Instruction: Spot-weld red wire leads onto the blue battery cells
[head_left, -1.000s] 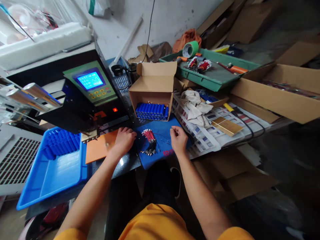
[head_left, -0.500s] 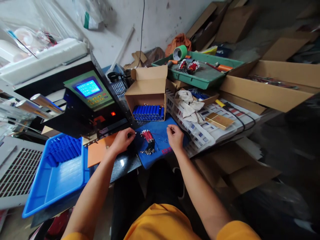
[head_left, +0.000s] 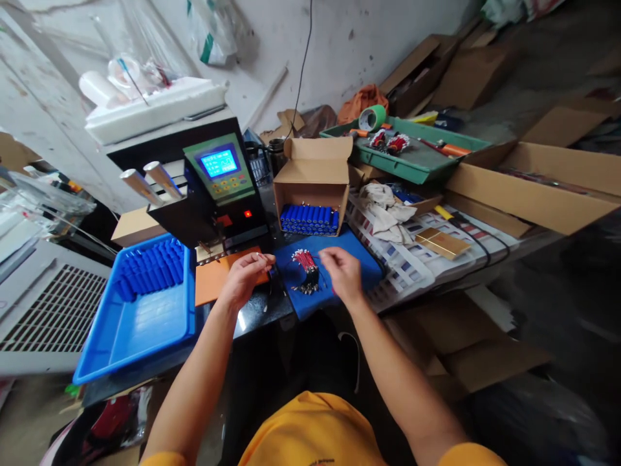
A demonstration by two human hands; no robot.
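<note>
A bundle of short red wires with metal ends lies on a blue mat. My left hand hovers just left of the bundle over an orange sheet, fingers pinched on something thin that I cannot make out. My right hand is just right of the bundle, its fingers curled together toward it; what they hold, if anything, is hidden. Behind the mat an open cardboard box holds a row of blue cylindrical cells.
A welding machine with a lit blue screen stands at the left. A blue tray with several blue cells sits beside it. White cloths, a green tray with tape, and large cardboard boxes fill the right.
The camera view has shifted. My right hand has moved left toward the wire bundle. My left hand has lifted slightly and stays beside the bundle.
</note>
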